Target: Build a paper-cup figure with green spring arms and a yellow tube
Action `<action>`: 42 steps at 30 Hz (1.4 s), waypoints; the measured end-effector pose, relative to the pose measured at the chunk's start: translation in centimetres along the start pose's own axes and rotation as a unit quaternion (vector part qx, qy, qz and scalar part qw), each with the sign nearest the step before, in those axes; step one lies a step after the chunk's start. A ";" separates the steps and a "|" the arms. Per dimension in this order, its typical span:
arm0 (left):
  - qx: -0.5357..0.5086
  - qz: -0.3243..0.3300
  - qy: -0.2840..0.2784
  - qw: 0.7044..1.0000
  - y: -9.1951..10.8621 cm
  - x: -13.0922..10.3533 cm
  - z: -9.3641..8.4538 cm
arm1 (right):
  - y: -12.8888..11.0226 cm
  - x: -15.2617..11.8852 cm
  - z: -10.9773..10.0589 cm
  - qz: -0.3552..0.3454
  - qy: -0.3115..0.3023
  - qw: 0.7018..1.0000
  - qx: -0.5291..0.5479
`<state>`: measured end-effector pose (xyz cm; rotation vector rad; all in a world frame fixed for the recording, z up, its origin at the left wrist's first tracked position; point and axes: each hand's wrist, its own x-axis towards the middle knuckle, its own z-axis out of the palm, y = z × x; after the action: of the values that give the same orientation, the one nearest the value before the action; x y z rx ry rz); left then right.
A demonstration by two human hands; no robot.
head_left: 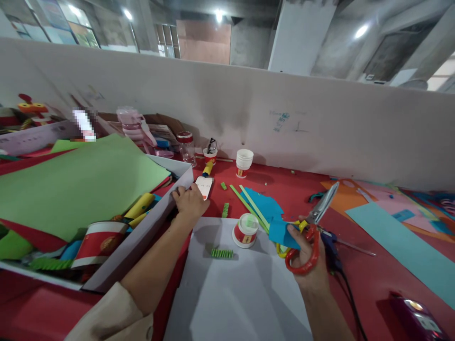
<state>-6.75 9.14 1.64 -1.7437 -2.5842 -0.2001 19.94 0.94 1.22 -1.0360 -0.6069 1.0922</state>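
Observation:
My left hand [191, 204] lies between the white box's edge and a phone [204, 186], its fingers apart and bent, the fingertips at the phone's near side. In my right hand [309, 260] is a pair of scissors [303, 264] with red loops, blades pointing up and right. A piece of blue paper [280, 232] is pinched under that thumb. Yellow loops show beside the fingers; whether they belong to the same scissors I cannot tell. Left of this hand, an upside-down red and white paper cup [246, 231] stands on a white sheet [227, 293], near a folded green paper strip [222, 254].
A white box [138, 232] full of coloured paper and cups fills the left. Stacked cups [244, 163], a clear jar [186, 148] and a pink bottle [133, 125] stand along the back. A glue gun [330, 248] with its cord lies right, beside light blue paper [401, 246].

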 end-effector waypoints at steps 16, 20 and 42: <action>-0.095 0.400 0.018 0.911 -4.4 -17.5 -0.6 | 0.0 -0.1 0.2 -0.025 0.009 1.000 0.006; -0.125 0.555 0.014 0.822 -5.2 -23.0 2.5 | 1.0 0.1 0.3 -0.051 0.002 0.999 -0.001; -0.222 0.559 -0.153 0.784 -4.9 -18.1 0.8 | 0.1 -2.1 0.4 -0.075 -0.013 0.997 -0.010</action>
<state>-4.41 -9.27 -1.17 -3.3192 -1.1784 -0.5200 18.77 -0.85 1.45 -0.9795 -0.7070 0.9715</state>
